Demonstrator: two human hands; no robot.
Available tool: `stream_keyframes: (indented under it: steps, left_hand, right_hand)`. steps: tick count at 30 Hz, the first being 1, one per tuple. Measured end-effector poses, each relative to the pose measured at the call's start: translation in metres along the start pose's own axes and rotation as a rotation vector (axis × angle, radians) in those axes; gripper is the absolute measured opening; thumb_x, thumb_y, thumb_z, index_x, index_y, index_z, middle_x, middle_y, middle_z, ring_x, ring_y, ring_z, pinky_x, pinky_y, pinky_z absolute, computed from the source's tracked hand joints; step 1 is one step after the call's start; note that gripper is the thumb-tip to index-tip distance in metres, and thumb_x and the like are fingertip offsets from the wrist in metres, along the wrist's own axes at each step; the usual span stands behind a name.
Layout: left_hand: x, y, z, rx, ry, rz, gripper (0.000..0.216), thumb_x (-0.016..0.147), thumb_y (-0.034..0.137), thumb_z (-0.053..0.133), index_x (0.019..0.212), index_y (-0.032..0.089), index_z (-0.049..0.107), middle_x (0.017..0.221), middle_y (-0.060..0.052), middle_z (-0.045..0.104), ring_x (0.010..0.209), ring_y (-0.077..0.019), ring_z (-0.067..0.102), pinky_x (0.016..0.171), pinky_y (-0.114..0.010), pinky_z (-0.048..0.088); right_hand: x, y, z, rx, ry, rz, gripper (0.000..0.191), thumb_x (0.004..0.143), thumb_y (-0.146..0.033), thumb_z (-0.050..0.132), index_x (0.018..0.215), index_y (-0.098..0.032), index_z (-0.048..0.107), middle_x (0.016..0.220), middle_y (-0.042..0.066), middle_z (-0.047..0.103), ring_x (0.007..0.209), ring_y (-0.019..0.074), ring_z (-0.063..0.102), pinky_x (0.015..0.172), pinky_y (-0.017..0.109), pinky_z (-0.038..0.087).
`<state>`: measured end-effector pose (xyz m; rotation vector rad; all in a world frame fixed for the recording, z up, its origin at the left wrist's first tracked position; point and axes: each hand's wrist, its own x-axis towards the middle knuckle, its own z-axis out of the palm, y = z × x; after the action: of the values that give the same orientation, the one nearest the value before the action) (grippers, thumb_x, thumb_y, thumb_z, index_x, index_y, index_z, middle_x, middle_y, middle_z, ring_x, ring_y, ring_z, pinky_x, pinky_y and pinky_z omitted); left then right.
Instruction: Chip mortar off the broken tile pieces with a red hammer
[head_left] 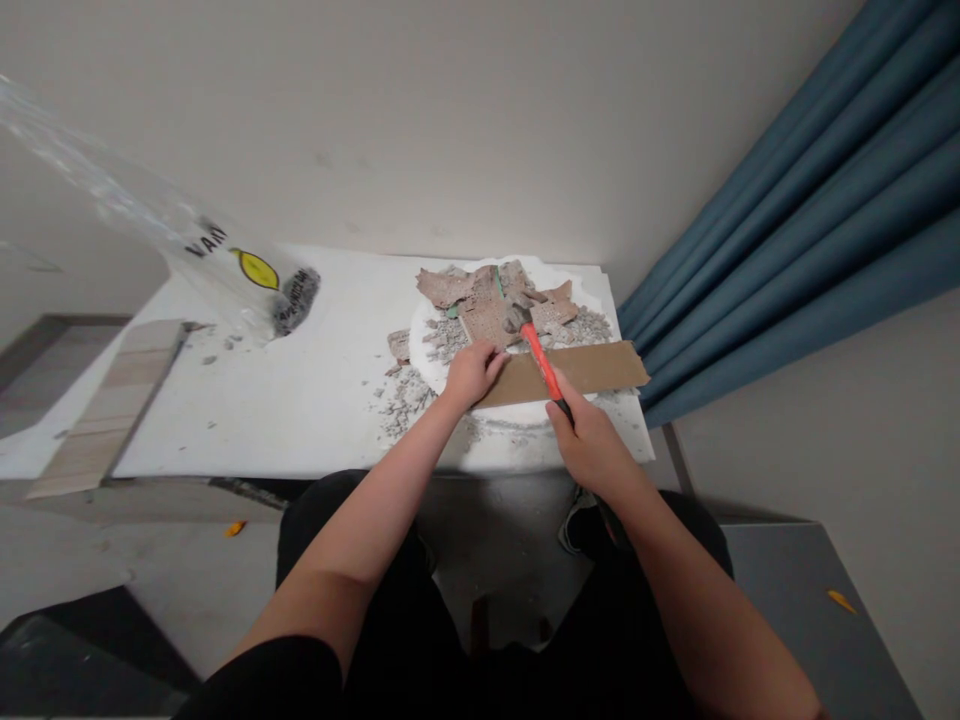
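Observation:
My right hand (589, 437) is closed round the black grip of a hammer (541, 362) with a red handle. Its metal head rests on a pile of broken brownish tile pieces (487, 295) on a white round slab (525, 412). My left hand (471, 372) presses down on the left end of a strip of brown cardboard (600, 368) that lies across the slab in front of the pile, fingers curled over its edge. Grey rubble and dust (405, 395) are scattered to the left of the slab.
All of this lies on a white board (300, 380) on the floor against a pale wall. A clear plastic bag (225, 265) with a yellow label hangs at the left. A tile plank (112, 400) lies at the far left. Blue curtains (810, 220) hang at the right.

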<state>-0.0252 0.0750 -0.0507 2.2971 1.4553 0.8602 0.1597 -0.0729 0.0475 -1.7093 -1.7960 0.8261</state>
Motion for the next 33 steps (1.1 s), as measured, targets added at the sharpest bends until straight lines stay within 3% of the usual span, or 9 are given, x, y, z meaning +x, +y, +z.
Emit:
stream_keyframes:
  steps: [12, 17, 21, 25, 30, 33]
  left_hand:
    - [-0.002, 0.002, -0.001, -0.038, -0.032, -0.025, 0.023, 0.092, 0.038, 0.056, 0.077, 0.021, 0.06, 0.074, -0.005, 0.063, 0.075, -0.0214, 0.058, 0.069, -0.032, 0.042]
    - [-0.003, 0.001, -0.001, -0.11, 0.057, -0.037, 0.004, 0.081, 0.023, 0.057, 0.083, 0.021, 0.058, 0.077, -0.003, 0.06, 0.074, -0.0186, 0.056, 0.071, -0.031, 0.044]
    - [-0.003, 0.001, -0.002, -0.15, 0.156, -0.068, 0.016, 0.074, 0.012, 0.051, 0.088, 0.021, 0.055, 0.087, -0.005, 0.061, 0.082, -0.0199, 0.057, 0.077, -0.033, 0.047]
    - [-0.004, -0.001, -0.004, -0.201, 0.164, -0.102, 0.023, 0.075, 0.012, 0.05, 0.095, 0.021, 0.055, 0.089, -0.005, 0.062, 0.081, -0.0203, 0.057, 0.079, -0.035, 0.048]
    - [-0.002, -0.003, 0.0, -0.28, 0.199, -0.141, 0.025, 0.077, 0.014, 0.048, 0.1, 0.02, 0.057, 0.09, -0.005, 0.063, 0.082, -0.019, 0.059, 0.08, -0.035, 0.05]
    - [0.0, 0.011, -0.017, -0.304, 0.261, -0.144, 0.026, 0.08, 0.019, 0.048, 0.104, 0.02, 0.058, 0.094, -0.006, 0.065, 0.077, -0.0172, 0.059, 0.072, -0.032, 0.051]
  right_hand:
    - [-0.002, 0.001, 0.005, -0.003, -0.041, 0.006, 0.061, 0.1, -0.031, 0.041, 0.159, -0.017, 0.036, 0.147, 0.013, 0.056, 0.134, 0.0323, 0.053, 0.109, 0.048, 0.044]
    - [0.0, 0.004, 0.007, -0.012, -0.022, 0.002, 0.061, 0.1, -0.031, 0.042, 0.16, -0.022, 0.035, 0.145, 0.011, 0.059, 0.129, 0.0313, 0.058, 0.106, 0.046, 0.047]
    - [0.0, 0.005, 0.01, -0.067, -0.064, 0.055, 0.059, 0.1, -0.03, 0.043, 0.158, -0.022, 0.038, 0.137, 0.012, 0.064, 0.123, 0.0333, 0.062, 0.104, 0.049, 0.048]
    - [-0.002, 0.004, 0.012, -0.063, -0.025, 0.022, 0.061, 0.1, -0.032, 0.043, 0.161, -0.025, 0.033, 0.137, 0.01, 0.065, 0.121, 0.0331, 0.063, 0.104, 0.048, 0.048]
    - [-0.003, 0.008, 0.016, -0.062, -0.087, 0.076, 0.06, 0.1, -0.03, 0.043, 0.159, -0.021, 0.037, 0.138, 0.013, 0.064, 0.122, 0.0334, 0.063, 0.103, 0.05, 0.049]
    - [-0.002, 0.015, 0.011, -0.014, -0.034, 0.042, 0.06, 0.099, -0.031, 0.043, 0.158, -0.021, 0.037, 0.145, 0.011, 0.058, 0.129, 0.031, 0.058, 0.107, 0.048, 0.047]
